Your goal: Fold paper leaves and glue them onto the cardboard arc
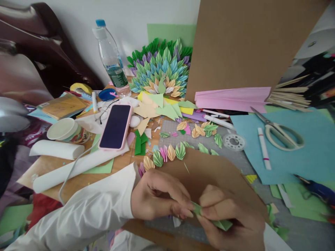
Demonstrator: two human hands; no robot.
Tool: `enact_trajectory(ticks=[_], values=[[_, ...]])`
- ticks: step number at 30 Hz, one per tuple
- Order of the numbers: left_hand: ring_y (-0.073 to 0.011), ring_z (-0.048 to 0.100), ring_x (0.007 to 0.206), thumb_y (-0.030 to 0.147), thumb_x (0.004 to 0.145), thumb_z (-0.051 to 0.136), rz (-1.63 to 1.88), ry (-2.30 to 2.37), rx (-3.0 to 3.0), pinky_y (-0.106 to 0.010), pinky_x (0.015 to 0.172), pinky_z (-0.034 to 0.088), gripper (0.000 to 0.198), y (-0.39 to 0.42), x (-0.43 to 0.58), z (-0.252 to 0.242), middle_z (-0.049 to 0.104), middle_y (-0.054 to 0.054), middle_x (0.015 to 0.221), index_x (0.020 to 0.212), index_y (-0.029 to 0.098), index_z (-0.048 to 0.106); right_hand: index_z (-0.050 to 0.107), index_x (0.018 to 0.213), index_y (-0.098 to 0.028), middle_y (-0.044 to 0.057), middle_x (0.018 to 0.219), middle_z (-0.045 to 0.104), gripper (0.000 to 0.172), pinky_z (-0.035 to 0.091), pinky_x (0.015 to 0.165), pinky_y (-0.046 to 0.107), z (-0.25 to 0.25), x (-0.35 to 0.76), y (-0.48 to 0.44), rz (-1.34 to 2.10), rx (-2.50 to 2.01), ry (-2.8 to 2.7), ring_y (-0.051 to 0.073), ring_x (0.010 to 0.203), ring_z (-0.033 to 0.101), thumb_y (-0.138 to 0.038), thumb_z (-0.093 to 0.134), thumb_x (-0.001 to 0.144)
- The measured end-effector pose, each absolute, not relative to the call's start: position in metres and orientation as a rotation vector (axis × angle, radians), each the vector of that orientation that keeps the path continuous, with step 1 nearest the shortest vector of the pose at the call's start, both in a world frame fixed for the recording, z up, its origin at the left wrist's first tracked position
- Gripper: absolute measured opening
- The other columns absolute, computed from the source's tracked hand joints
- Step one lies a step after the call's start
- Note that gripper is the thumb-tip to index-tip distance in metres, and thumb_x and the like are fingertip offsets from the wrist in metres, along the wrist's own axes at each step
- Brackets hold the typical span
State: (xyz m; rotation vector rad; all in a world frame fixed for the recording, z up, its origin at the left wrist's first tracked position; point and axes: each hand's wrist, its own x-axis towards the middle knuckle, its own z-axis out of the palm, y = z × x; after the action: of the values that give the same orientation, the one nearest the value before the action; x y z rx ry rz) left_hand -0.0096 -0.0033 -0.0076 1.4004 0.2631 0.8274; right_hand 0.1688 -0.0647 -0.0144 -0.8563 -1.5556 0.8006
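Left grip (pixel 149 195) and right grip (pixel 239 216) pinch green paper (pixel 223 224) (bottle (pixel 117 74) contents unclear).

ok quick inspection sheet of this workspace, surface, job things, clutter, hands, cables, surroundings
surface: wooden desk, grey mat partly covered
job's things: green slip in hand; brown card below, pleated leaves along its far edge
clutter: phone, cup, bottle, paper scraps, open scissors
hands: left hand and right hand both pinch the green slip
cables: one pale cable crossing a white roll; ends unclear
surroundings: pale wall, paper peacock, tall brown board
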Motion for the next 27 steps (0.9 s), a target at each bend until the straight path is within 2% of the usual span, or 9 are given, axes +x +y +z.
enact_trajectory(ticks=[7, 17, 24, 27], values=[[-0.0132, 0.066, 0.061, 0.001, 0.074, 0.070, 0.765, 0.358, 1.330, -0.020, 0.056, 0.054, 0.010, -0.003, -0.009, -0.003, 0.071, -0.014, 0.074, 0.082, 0.005, 0.073, 0.049, 0.078, -0.025, -0.003, 0.066, 0.060, 0.030, 0.046, 0.051, 0.026, -0.023, 0.174, -0.068, 0.813, -0.880, -1.558, 0.010, 0.051, 0.054, 0.002, 0.061, 0.074], [-0.0157, 0.069, 0.073, 0.005, 0.075, 0.071, 0.770, 0.378, 1.441, -0.024, 0.069, 0.056, 0.010, -0.002, -0.009, -0.005, 0.074, -0.014, 0.079, 0.085, 0.007, 0.072, 0.046, 0.069, -0.024, -0.002, 0.061, 0.062, 0.030, 0.044, 0.045, 0.023, -0.010, 0.174, -0.058, 0.759, -0.834, -1.655, 0.010, 0.047, 0.051, 0.002, 0.059, 0.074], [-0.0146, 0.070, 0.069, -0.005, 0.069, 0.073, 0.790, 0.309, 1.275, -0.020, 0.063, 0.056, 0.015, -0.003, -0.008, -0.007, 0.075, -0.015, 0.080, 0.080, 0.005, 0.073, 0.043, 0.069, -0.022, -0.003, 0.062, 0.060, 0.030, 0.042, 0.046, 0.022, -0.013, 0.174, -0.061, 0.860, -0.824, -1.584, 0.009, 0.049, 0.049, 0.003, 0.059, 0.073], [-0.0145, 0.069, 0.067, -0.003, 0.071, 0.072, 0.773, 0.294, 1.283, -0.021, 0.060, 0.056, 0.012, -0.004, -0.009, -0.007, 0.075, -0.015, 0.080, 0.080, 0.005, 0.073, 0.042, 0.068, -0.022, -0.003, 0.060, 0.059, 0.031, 0.041, 0.045, 0.021, -0.010, 0.172, -0.060, 0.852, -0.810, -1.590, 0.008, 0.048, 0.047, 0.004, 0.057, 0.073]])
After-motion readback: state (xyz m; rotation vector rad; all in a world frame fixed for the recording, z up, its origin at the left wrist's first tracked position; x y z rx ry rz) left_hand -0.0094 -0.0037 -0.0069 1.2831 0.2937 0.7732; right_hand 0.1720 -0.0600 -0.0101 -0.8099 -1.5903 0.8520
